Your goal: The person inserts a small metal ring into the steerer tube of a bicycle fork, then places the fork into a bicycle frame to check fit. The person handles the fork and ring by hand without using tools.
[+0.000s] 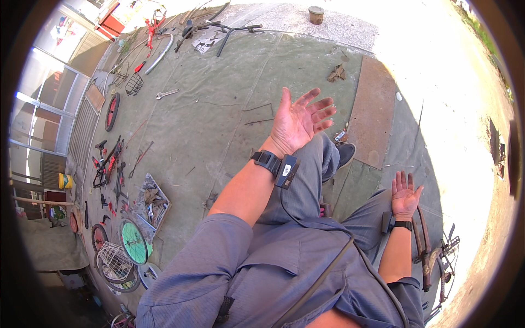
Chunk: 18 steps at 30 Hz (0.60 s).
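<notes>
My left hand (301, 121) is raised over my bent leg, palm up and fingers spread, with dark smudges on the fingertips. It holds nothing. My right hand (405, 195) hovers by my other knee, also palm up with fingers stretched out and bare. Around the left wrist sits a dark strap with a small black box (286, 171), and a cable runs from it across my shirt. A similar strapped device (388, 222) is on the right wrist. Neither hand touches any tool or part; a rusty flat sheet (372, 115) lies on the ground beyond them.
On the green ground mat (219, 109) lie an adjustable wrench (167, 94) and a small wheel (112, 112). Bike parts, a tray of scraps (155, 205), a green-covered wheel (133, 241) and a white wire basket (115, 261) crowd the left. Rusty tubes (424, 251) lie at right.
</notes>
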Available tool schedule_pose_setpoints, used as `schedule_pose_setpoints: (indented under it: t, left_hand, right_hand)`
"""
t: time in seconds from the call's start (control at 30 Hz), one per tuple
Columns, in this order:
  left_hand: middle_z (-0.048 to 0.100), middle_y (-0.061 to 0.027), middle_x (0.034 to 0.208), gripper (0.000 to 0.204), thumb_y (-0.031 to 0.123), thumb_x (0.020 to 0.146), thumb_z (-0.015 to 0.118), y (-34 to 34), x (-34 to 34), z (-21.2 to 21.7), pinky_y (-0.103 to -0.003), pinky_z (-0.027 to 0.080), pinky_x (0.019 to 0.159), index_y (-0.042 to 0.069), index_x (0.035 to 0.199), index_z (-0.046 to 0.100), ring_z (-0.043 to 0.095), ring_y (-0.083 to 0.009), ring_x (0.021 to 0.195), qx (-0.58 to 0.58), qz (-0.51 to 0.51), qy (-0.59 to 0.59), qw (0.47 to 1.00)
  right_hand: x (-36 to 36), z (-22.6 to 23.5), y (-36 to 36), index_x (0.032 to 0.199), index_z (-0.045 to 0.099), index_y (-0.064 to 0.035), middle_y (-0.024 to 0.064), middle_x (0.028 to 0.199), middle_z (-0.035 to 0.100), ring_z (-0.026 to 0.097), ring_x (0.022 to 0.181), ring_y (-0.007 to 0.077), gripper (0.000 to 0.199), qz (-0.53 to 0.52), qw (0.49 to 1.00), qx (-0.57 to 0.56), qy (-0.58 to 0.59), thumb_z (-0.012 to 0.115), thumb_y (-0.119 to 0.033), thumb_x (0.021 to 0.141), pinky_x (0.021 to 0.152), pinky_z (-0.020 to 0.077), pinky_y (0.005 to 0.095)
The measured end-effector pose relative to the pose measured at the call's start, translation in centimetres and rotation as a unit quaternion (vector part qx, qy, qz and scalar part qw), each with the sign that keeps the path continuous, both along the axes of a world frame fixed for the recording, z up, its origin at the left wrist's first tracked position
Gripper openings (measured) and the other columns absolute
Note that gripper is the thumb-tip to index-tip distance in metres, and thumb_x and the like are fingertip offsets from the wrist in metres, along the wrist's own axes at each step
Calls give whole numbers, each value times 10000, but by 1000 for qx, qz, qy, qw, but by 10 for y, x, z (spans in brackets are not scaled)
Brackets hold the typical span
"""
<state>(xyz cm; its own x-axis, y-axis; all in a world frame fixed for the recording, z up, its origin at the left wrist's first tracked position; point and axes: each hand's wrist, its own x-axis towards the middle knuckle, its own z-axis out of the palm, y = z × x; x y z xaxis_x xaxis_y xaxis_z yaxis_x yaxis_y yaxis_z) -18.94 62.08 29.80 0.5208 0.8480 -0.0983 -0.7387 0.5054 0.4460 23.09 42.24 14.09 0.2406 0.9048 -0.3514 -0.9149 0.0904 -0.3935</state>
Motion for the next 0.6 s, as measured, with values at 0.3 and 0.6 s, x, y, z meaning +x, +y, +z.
schedule_pose_setpoints:
  t: [0.3,0.6]
  left_hand:
    - [611,-188,1362,853,801,977,339,0,0,0,-424,576,941,102,1420,546,622,-330,1235,-1,3,1,1000]
    - [611,-196,1364,862,805,975,333,0,0,0,-429,578,933,98,1423,543,623,-335,1232,-1,1,-5,1000]
  right_hand:
    - [1,-1,-1,1405,523,-70,216,1475,552,500,1403,404,691,7,1000,12,0,468,-644,1026,1098,475,575]
    - [0,0,0,1411,517,-70,213,1480,546,500,1401,400,699,-1,1000,0,-5,470,-650,1023,1098,475,569]
